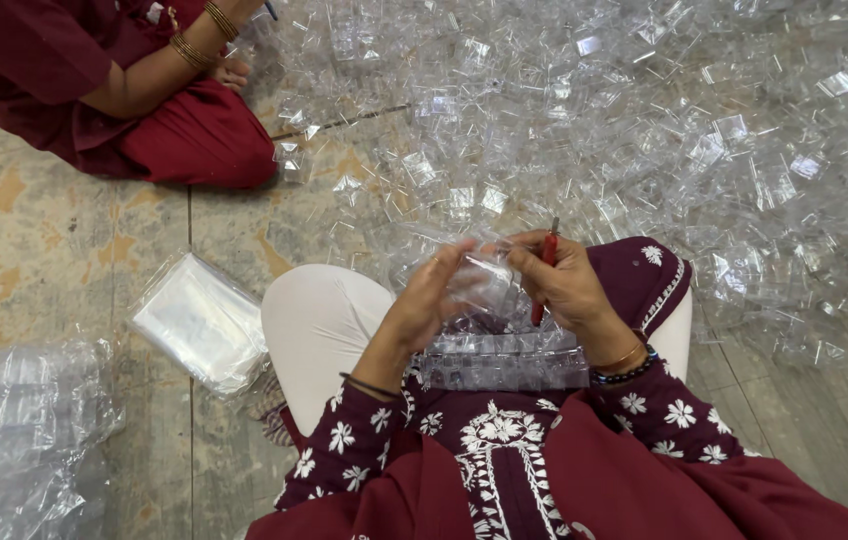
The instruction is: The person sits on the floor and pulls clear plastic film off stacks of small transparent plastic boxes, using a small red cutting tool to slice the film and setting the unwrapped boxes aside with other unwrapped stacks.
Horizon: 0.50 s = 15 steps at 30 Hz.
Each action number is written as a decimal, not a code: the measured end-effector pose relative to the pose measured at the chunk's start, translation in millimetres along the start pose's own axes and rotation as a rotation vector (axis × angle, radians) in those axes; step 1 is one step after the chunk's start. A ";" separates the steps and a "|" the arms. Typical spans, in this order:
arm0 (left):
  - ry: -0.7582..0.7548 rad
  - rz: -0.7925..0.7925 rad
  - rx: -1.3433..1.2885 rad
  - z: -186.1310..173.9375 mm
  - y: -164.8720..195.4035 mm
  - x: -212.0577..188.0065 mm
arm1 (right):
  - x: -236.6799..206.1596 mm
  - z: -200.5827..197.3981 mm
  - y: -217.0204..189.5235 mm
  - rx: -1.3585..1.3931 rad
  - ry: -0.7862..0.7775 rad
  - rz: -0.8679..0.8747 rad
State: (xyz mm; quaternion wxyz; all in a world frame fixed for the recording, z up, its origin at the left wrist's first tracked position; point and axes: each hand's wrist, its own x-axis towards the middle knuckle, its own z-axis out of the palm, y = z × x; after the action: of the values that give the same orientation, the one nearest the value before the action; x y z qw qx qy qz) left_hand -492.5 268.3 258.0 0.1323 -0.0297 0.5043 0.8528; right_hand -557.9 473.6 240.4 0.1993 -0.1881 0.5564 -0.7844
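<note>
My left hand [427, 298] and my right hand [566, 283] are raised over my lap and together hold a small clear plastic piece [484, 283] between the fingertips. A red-handled tool [545, 268] also runs through my right hand, its tip pointing up. A strip of clear plastic blister trays [504, 362] lies across my lap just below the hands. My sleeves are maroon with white flower embroidery.
A large heap of small clear plastic pieces [664, 130] covers the floor ahead and to the right. A flat stack of clear sheets [201, 322] lies at my left knee, and bagged plastic [14, 430] at far left. Another person in maroon [114, 90] sits at top left.
</note>
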 end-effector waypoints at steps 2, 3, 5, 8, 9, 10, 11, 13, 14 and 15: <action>-0.205 -0.237 -0.364 -5.2 -5.3 -0.6 | 0.2 -0.2 -1.3 0.010 -0.024 0.046; -0.141 -0.210 -0.332 -7.2 -9.6 -0.4 | 0.2 1.4 -2.2 -0.104 0.017 0.080; -0.018 -0.159 -0.270 -9.0 -20.4 1.5 | 0.7 6.2 -5.3 -0.281 0.076 0.018; 0.168 -0.007 -0.150 -12.6 -32.5 8.9 | -1.1 14.1 -10.6 -0.411 0.127 -0.110; 0.197 0.035 -0.107 -13.1 -35.0 11.9 | -2.4 15.9 -12.0 -0.416 0.145 -0.059; 0.228 0.076 -0.064 -12.0 -38.2 13.3 | -2.3 18.4 -11.7 -0.419 0.161 -0.007; 0.260 0.117 -0.019 -11.0 -40.0 14.2 | -2.6 19.8 -11.3 -0.425 0.166 -0.022; 0.270 0.092 0.115 -4.6 -45.0 12.6 | -2.1 21.3 -8.0 -0.435 0.182 -0.048; 0.273 0.077 0.182 -1.9 -46.2 10.4 | -2.4 20.1 -6.6 -0.463 0.208 -0.018; 0.260 0.078 0.234 1.3 -47.6 7.3 | -1.9 18.7 -4.8 -0.492 0.234 0.011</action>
State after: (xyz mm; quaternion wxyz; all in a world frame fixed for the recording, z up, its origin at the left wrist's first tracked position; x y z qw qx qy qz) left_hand -487.3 292.6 216.7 0.0353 -0.1045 0.6138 0.7817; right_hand -547.1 461.1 250.7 0.0862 -0.1360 0.7506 -0.6408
